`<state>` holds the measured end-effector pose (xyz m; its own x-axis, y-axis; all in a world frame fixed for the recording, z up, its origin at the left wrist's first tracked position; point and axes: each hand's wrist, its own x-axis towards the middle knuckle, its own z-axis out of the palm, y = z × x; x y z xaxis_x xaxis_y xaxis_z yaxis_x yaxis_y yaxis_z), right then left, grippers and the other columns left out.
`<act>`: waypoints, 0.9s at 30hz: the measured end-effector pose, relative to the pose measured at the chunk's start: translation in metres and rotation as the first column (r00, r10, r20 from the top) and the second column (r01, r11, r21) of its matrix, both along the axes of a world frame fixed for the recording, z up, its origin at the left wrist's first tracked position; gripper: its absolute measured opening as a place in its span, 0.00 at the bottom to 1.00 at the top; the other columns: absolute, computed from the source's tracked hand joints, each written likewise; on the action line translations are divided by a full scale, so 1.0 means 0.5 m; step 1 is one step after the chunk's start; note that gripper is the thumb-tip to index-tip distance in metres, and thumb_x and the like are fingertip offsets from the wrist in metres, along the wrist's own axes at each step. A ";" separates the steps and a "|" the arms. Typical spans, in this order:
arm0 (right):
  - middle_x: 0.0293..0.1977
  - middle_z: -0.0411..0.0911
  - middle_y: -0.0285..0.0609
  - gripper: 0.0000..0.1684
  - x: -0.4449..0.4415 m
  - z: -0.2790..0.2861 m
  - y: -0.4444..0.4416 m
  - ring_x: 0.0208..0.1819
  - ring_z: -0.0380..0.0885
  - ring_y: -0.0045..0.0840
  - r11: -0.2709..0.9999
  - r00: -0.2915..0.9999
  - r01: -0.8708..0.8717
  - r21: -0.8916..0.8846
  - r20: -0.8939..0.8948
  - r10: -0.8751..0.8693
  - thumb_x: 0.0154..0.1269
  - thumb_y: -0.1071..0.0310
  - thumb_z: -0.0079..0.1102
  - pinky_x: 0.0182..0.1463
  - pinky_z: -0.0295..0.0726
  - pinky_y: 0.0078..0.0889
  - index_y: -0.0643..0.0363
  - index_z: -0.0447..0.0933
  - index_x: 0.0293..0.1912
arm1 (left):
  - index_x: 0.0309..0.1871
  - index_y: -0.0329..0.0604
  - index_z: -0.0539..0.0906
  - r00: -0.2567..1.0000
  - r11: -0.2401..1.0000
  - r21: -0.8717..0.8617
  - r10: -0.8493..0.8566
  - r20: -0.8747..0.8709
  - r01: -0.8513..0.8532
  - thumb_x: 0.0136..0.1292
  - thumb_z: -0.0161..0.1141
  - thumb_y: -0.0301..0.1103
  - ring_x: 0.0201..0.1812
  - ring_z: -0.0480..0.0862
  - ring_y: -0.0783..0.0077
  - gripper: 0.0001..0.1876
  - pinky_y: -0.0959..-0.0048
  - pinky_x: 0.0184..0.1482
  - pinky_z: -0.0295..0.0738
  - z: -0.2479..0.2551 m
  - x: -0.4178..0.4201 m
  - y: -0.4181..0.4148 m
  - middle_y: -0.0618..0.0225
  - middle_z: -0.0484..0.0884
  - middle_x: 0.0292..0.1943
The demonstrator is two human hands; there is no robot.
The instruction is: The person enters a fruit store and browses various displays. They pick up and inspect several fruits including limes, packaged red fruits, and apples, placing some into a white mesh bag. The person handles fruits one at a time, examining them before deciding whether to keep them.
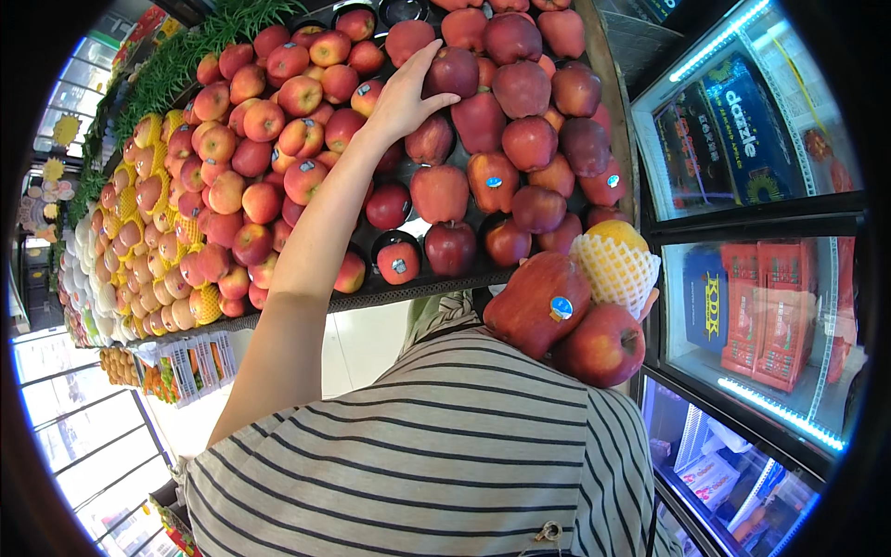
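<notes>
My left hand (pixel 411 97) reaches over the fruit display, fingers and thumb around a dark red apple (pixel 456 72) among other red apples. At the right, against my chest, a large red apple with a blue sticker (pixel 539 301), a rounder red apple (pixel 604 344) and a yellow fruit in a white foam net (pixel 616 264) are bunched together. My right hand (pixel 650 305) holds them; only a bit of it shows at their right edge, the rest hidden behind the fruit.
Red-yellow apples (pixel 263 120) fill the display's middle, with yellow-netted fruit (pixel 150 191) farther left. Black trays hold single apples near the display's front edge (pixel 418 289). Glass-door coolers (pixel 755 226) with boxes and red crates stand close at the right. A crate of produce (pixel 198 365) sits lower left.
</notes>
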<state>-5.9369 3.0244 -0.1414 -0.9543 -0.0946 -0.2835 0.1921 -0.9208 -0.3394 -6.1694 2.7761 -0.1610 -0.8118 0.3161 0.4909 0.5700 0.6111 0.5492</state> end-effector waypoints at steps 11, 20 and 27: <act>0.57 0.71 0.55 0.57 0.045 0.004 -0.010 0.57 0.73 0.43 0.993 0.993 -0.115 0.013 -0.013 0.116 0.55 0.19 0.41 0.62 0.72 0.48 0.55 0.58 0.68 | 0.65 0.40 0.69 0.991 0.992 -0.006 0.126 0.037 -0.126 0.57 0.68 0.44 0.58 0.76 0.56 0.35 0.63 0.59 0.72 0.018 0.026 -0.001 0.52 0.76 0.56; 0.57 0.71 0.55 0.57 0.097 0.000 -0.009 0.56 0.73 0.43 0.940 0.936 -0.340 0.034 -0.084 0.342 0.55 0.19 0.40 0.62 0.72 0.47 0.55 0.58 0.68 | 0.67 0.37 0.65 0.928 0.887 0.316 0.370 -0.052 -0.336 0.61 0.66 0.37 0.57 0.76 0.67 0.33 0.68 0.57 0.73 0.033 0.310 0.043 0.58 0.74 0.56; 0.57 0.71 0.56 0.58 0.111 -0.004 -0.049 0.56 0.73 0.42 0.757 0.749 -0.654 -0.010 -0.151 0.645 0.55 0.18 0.40 0.62 0.72 0.47 0.55 0.58 0.68 | 0.74 0.42 0.53 0.804 0.505 0.809 -0.322 0.500 -0.301 0.70 0.56 0.42 0.65 0.70 0.66 0.36 0.67 0.65 0.66 0.112 0.757 0.053 0.54 0.67 0.66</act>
